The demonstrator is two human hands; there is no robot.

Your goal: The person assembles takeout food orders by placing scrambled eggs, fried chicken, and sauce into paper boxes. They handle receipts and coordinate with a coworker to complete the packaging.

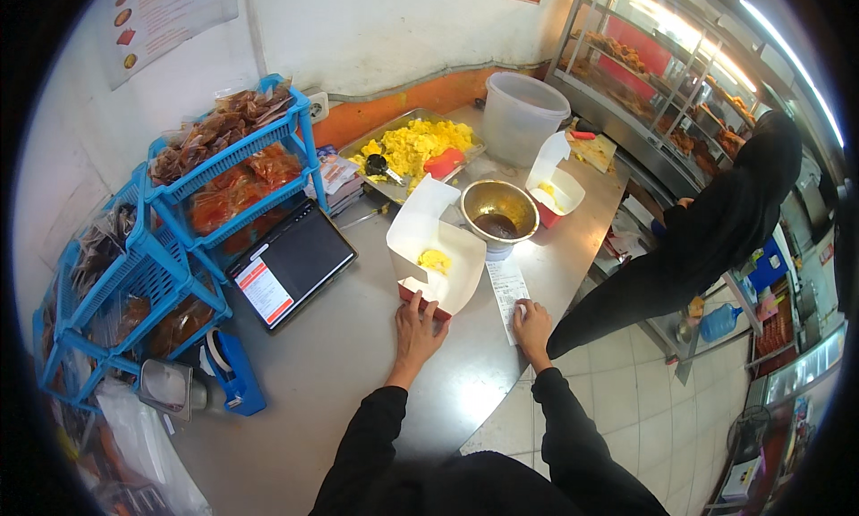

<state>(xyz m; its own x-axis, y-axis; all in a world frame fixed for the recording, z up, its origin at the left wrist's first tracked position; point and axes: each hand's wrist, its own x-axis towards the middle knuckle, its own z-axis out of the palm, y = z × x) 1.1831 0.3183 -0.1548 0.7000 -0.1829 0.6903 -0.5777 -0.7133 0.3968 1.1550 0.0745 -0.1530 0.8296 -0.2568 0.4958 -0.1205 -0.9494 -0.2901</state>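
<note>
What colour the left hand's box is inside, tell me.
Off-white inside; the box at the left hand shows best in the head view.

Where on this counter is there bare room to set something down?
Widest bare patch: the counter between the tablet, tape dispenser and left hand. A smaller one lies right of the receipt, toward the counter's edge. Crowded: the back, with tray, bowl and bucket, and the left, with blue racks.

Print on receipt point(506, 288), tablet point(307, 255), wall poster point(179, 20); none readable.
</note>
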